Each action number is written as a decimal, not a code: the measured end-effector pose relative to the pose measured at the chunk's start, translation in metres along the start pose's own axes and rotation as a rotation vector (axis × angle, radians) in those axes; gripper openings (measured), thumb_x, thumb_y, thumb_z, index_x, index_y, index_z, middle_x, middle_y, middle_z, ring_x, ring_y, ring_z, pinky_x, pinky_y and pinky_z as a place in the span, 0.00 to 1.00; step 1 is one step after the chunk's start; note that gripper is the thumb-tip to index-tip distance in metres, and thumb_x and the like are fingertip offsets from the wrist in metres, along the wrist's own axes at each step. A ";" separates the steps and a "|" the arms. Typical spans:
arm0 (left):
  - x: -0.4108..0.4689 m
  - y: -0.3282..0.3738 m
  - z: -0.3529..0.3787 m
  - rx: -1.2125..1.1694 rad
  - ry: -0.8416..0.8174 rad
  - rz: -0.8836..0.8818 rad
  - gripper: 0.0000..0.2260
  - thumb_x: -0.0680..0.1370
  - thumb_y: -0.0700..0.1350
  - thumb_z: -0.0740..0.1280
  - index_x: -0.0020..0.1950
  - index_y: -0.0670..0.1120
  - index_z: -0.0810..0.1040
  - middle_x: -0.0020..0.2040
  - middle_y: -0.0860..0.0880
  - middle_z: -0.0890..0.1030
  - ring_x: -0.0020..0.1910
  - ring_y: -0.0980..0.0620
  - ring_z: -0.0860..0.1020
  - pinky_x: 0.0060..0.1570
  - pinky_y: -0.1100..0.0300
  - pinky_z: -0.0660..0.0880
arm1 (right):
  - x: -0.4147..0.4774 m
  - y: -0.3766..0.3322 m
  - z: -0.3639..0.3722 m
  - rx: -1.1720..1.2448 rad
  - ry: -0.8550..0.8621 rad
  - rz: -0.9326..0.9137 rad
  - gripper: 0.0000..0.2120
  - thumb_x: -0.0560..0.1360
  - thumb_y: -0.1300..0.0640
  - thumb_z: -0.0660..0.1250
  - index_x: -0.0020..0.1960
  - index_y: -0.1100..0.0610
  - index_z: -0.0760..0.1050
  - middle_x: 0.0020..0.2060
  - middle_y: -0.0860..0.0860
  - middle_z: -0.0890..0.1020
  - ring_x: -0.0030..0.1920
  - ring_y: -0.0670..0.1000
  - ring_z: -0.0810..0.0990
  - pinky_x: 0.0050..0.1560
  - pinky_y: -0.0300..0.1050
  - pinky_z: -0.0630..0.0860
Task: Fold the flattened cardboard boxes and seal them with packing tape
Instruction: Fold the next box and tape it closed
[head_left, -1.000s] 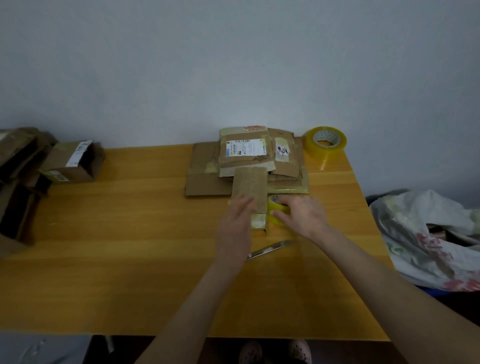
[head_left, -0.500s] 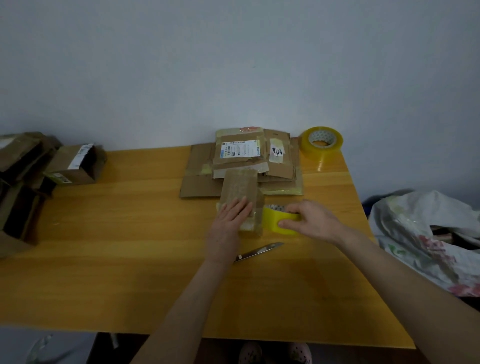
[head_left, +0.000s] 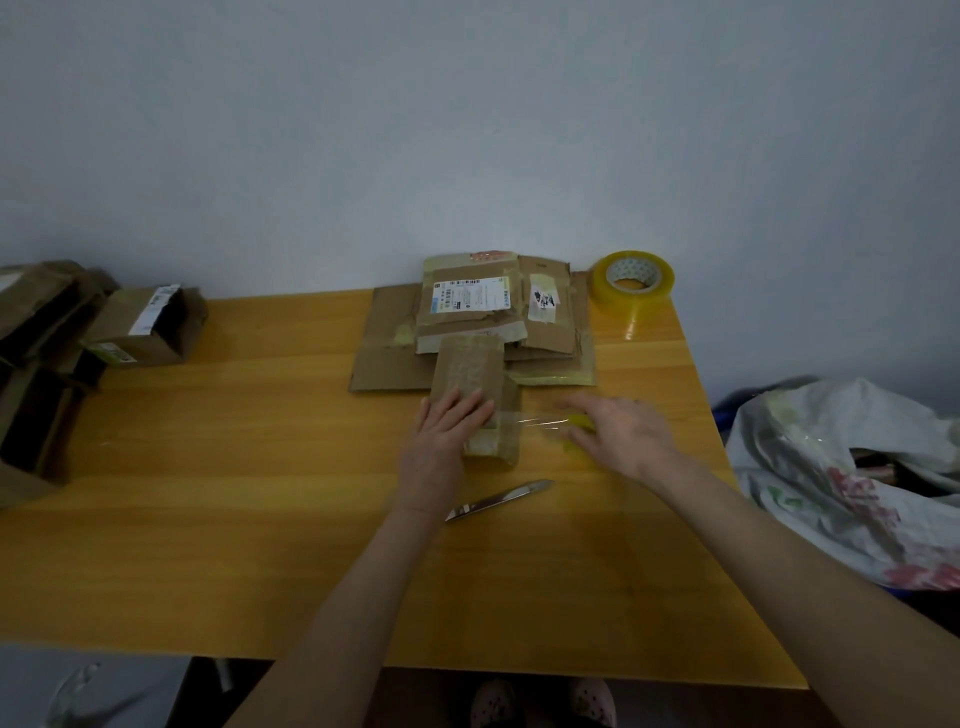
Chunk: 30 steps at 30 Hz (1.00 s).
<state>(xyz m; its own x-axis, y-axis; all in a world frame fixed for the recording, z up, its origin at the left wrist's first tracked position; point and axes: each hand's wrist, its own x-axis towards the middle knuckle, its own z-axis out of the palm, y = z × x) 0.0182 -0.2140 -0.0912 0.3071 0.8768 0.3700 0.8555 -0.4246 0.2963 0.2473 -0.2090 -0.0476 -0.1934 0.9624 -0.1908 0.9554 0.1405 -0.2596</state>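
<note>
Now | left hand (head_left: 445, 434) fingers flat on box (head_left: 467, 369) | right hand (head_left: 623, 435) fingers grip tape roll (head_left: 577, 423), blurred

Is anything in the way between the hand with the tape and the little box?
Nothing visible. Only the tape strip runs from the roll in the right hand to the box; the blade lies clear of it.

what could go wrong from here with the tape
The clear tape strip stretched between the small brown cardboard box and the yellow tape roll in the right hand could twist or wrinkle. Only the flat left hand pins the box, so it might slide. The metal blade lies close to that forearm.
</note>
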 end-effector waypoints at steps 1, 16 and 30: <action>-0.001 -0.002 0.000 -0.012 -0.009 -0.004 0.28 0.69 0.27 0.69 0.65 0.48 0.76 0.66 0.45 0.76 0.67 0.43 0.72 0.65 0.36 0.67 | 0.000 -0.002 -0.002 0.010 0.003 0.002 0.18 0.81 0.43 0.56 0.70 0.42 0.67 0.60 0.49 0.81 0.58 0.53 0.79 0.56 0.48 0.72; -0.043 0.039 0.053 0.234 -0.538 -0.306 0.13 0.80 0.49 0.60 0.62 0.45 0.71 0.61 0.46 0.71 0.60 0.46 0.71 0.57 0.52 0.70 | -0.002 -0.019 -0.009 0.116 0.064 0.160 0.14 0.81 0.44 0.58 0.62 0.46 0.76 0.50 0.51 0.83 0.51 0.54 0.79 0.42 0.45 0.70; -0.042 0.086 -0.049 -0.145 -0.137 -0.486 0.04 0.82 0.45 0.58 0.55 0.47 0.70 0.48 0.53 0.73 0.38 0.55 0.73 0.33 0.61 0.68 | 0.003 -0.025 -0.002 0.092 0.063 0.198 0.13 0.80 0.42 0.58 0.55 0.45 0.78 0.49 0.48 0.81 0.50 0.52 0.79 0.40 0.43 0.72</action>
<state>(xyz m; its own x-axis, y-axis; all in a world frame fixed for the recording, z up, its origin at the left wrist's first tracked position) 0.0586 -0.2981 -0.0378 -0.0511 0.9977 0.0441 0.8494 0.0202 0.5274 0.2229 -0.2094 -0.0394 0.0128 0.9821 -0.1879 0.9485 -0.0714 -0.3088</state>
